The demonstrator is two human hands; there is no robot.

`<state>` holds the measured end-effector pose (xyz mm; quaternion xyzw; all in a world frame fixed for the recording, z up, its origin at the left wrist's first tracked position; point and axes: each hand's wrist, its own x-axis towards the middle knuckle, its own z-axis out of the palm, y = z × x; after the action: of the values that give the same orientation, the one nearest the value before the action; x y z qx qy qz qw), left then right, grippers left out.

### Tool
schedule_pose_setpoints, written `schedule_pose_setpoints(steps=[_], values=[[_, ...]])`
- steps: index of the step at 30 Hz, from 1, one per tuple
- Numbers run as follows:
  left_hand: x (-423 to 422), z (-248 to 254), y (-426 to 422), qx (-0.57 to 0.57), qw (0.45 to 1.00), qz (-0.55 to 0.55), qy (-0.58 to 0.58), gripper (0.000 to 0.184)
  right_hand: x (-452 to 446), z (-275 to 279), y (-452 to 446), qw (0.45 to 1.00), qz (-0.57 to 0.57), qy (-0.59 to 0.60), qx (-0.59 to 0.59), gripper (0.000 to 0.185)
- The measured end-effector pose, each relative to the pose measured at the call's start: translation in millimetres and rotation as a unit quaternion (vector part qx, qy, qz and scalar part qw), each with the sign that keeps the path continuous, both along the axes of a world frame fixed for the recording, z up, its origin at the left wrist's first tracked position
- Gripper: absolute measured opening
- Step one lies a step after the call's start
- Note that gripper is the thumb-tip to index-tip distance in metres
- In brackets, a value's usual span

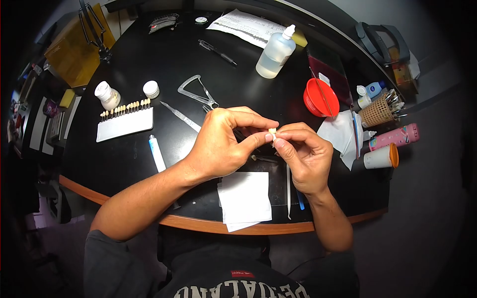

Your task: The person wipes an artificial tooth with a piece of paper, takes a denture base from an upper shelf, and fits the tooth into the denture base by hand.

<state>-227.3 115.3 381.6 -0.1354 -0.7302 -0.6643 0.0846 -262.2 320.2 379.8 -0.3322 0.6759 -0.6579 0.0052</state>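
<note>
Between both hands, above the middle of the desk, is a small cream-coloured piece that looks like a dental tooth model (272, 131). My left hand (223, 141) pinches it from the left with thumb and forefinger. From the right, my right hand (305, 159) grips its lower part with thumb and fingertips; the fingers cover much of it. Under the hands lie a stack of white paper sheets (245, 198), a thin white hand tool (288, 191) and a blue stick (300, 200). Pointed tweezers (181, 116) and a metal caliper (196, 92) lie beyond my left hand.
A tooth shade guide (125, 124), two white jars (107, 95) and a tube (157, 154) are at left. A clear bottle (276, 54), pen (217, 52) and papers (243, 25) lie at the back. Right: red bowl (320, 98), tissue (340, 134), woven brush holder (375, 111), orange-lidded container (380, 158).
</note>
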Motion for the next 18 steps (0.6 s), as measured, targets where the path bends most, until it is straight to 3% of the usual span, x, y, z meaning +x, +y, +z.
schedule_pose_setpoints(steps=[13,18], values=[[0.7,2.9,-0.6,0.060,0.994,-0.049,-0.072,0.022,4.3,-3.7,-0.4,0.997,-0.013,-0.072,-0.039,0.016],[0.3,3.8,-0.6,0.063,0.992,-0.046,-0.095,0.022,0.0,-4.8,-0.7,0.999,-0.030,0.010,0.008,0.015]])
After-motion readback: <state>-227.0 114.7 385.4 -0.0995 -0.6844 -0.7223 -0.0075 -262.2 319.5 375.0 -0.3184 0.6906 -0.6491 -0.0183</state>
